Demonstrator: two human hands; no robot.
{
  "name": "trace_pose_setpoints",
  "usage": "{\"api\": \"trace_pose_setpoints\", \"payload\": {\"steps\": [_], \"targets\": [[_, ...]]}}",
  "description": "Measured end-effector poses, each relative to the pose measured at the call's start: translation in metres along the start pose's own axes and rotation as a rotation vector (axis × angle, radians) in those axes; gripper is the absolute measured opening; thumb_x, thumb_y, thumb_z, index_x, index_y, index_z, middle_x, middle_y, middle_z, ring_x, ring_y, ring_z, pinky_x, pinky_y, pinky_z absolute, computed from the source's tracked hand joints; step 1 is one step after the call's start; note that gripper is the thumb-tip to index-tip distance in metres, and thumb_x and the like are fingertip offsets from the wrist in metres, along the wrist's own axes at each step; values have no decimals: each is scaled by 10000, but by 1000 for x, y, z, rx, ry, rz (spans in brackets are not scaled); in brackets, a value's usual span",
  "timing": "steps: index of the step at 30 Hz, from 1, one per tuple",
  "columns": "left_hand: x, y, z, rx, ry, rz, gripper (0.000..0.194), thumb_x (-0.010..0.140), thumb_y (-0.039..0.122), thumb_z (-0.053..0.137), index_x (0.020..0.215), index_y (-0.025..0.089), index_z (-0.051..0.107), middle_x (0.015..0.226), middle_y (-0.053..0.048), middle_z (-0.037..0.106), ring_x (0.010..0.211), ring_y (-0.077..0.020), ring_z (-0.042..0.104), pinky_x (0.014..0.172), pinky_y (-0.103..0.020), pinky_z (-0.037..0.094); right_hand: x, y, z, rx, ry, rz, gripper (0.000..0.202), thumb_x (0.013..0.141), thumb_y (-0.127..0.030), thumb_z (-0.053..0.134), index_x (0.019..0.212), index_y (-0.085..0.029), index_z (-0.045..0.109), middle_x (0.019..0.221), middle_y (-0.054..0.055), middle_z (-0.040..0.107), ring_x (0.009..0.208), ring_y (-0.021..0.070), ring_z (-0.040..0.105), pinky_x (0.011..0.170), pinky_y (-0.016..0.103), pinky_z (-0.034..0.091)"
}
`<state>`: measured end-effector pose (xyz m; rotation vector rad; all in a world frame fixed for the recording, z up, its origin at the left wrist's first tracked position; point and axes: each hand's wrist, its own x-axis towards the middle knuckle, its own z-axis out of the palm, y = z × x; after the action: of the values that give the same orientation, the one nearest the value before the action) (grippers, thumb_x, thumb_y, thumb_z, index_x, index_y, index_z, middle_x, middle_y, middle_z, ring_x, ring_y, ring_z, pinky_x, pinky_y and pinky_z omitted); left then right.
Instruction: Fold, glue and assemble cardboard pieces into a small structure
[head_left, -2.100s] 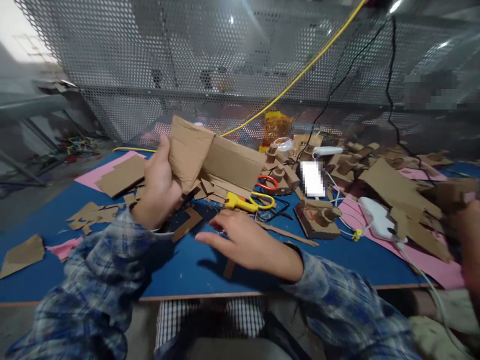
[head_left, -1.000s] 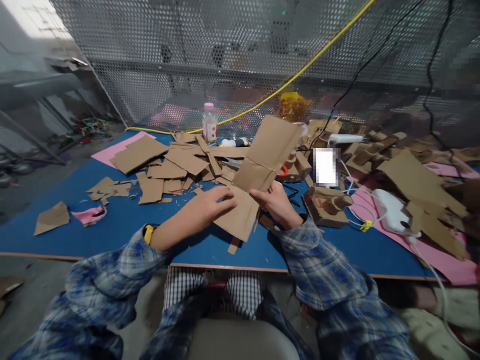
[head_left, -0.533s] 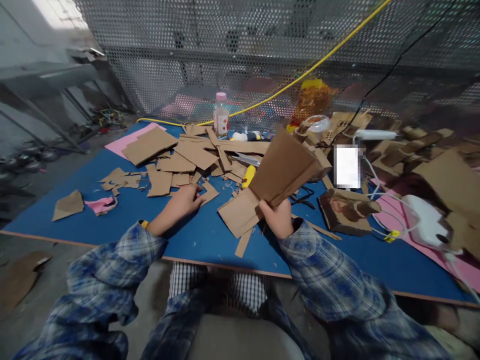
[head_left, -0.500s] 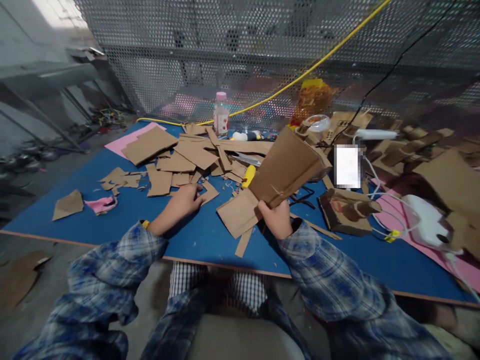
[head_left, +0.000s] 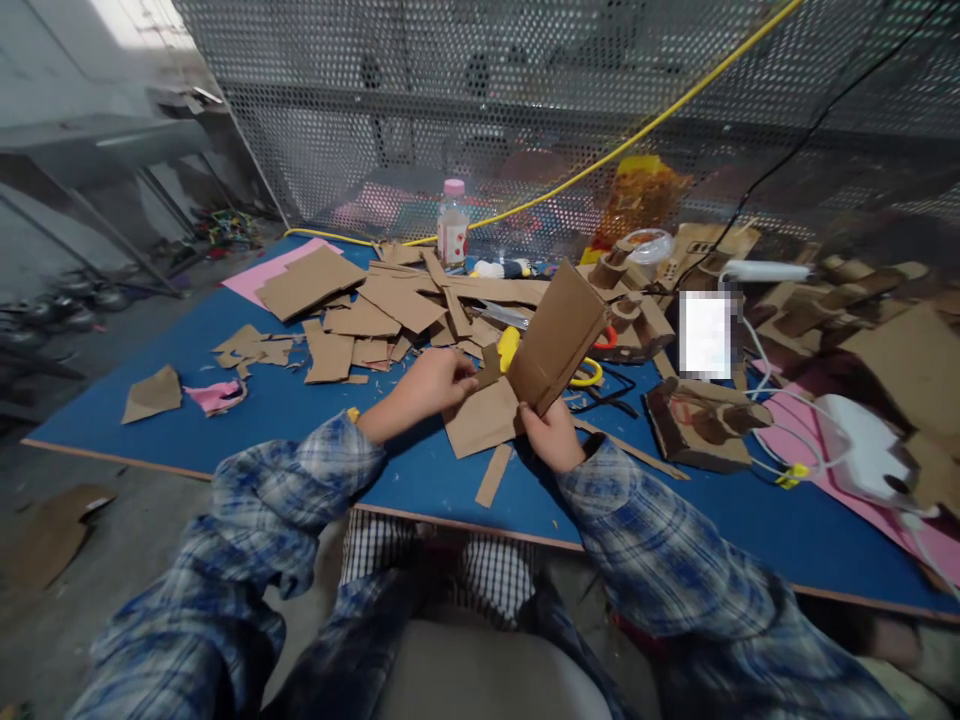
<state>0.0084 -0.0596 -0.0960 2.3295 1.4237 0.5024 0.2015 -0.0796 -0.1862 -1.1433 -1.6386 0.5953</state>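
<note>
My right hand (head_left: 553, 436) is closed on the lower end of a bent cardboard piece (head_left: 559, 335), whose tall panel leans up and to the right. A flatter cardboard panel (head_left: 484, 415) lies beside that grip; whether the two are joined I cannot tell. My left hand (head_left: 431, 388) is over this flat panel's left edge, fingers pinched, with a small dark cardboard scrap (head_left: 491, 366) at the fingertips. Just behind are a yellow handle (head_left: 509, 347) and scissors, with grey blades (head_left: 502, 316) showing. A narrow cardboard strip (head_left: 493, 476) lies on the blue table near me.
Cardboard offcuts (head_left: 397, 305) spread over the table's left and middle. A bottle with a pink cap (head_left: 453, 225) stands at the back. To the right are a cardboard construction (head_left: 705, 425), a white glue gun (head_left: 769, 271), cables and a white power strip (head_left: 862, 445).
My left hand has moved right, from the scraps to the flat panel, and a small scrap now shows at its fingers. The tall panel in my right hand has turned, uncovering orange and yellow handles.
</note>
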Motion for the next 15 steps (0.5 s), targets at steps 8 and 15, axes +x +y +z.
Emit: {"api": "trace_pose_setpoints", "payload": {"steps": [8,15], "targets": [[-14,-6,2,69,-44,-13,192,756,229,548,656,146,689,611,-46,630,582,-155,521,554,-262,316,-8,-15,4,107,-129,21,486,755,-225,482,1234,-206,563,1238,52,613,1251,226,480,1109,428,329],[-24,-5,-5,94,-108,-58,220,771,235,557,624,143,692,636,-47,652,583,-145,542,551,-254,322,-15,-18,6,64,-257,-39,539,770,-184,450,1308,-183,491,1347,78,523,1295,228,431,1123,446,303]]}}
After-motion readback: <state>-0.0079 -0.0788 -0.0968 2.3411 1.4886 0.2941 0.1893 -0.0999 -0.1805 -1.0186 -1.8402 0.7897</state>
